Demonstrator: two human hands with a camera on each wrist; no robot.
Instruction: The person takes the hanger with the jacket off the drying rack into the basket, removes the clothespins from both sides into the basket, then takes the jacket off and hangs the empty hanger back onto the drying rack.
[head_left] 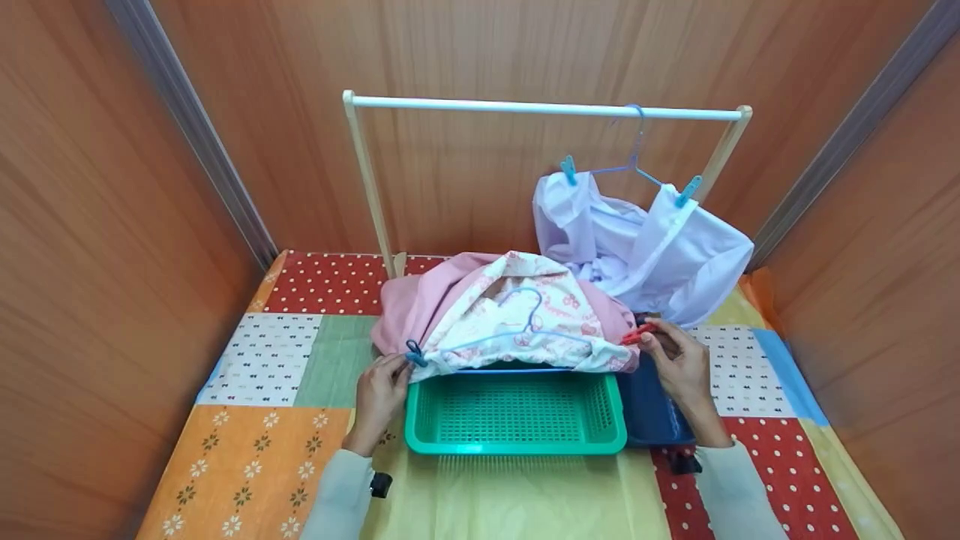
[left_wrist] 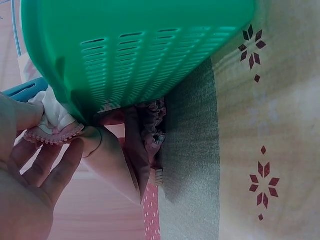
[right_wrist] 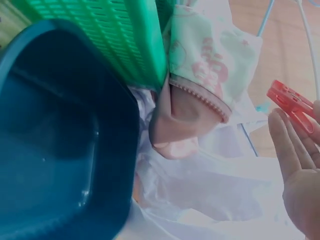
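In the head view the pink garment (head_left: 562, 311), white floral side showing, lies mid-frame between the left hand (head_left: 381, 390), gripping its corner beside a blue clothespin (head_left: 415, 355), and the right hand (head_left: 684, 367), pinching a red clothespin (head_left: 636, 335). In the left wrist view, the left hand holds its pink-trimmed edge, frame left. In the right wrist view, the red clothespin, far right, is apart from the cloth, upper centre.

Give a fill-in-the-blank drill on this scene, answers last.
While the left hand pinches the pink-and-white printed fabric, the right hand holds a small plastic clothespin coloured ____.
The pale lavender cloth is clipped by ____ light-blue plastic clothespins.
In the head view, the dark-blue plastic tub shows to the ____ of the green plastic basket.

Missing words: red; two; right.
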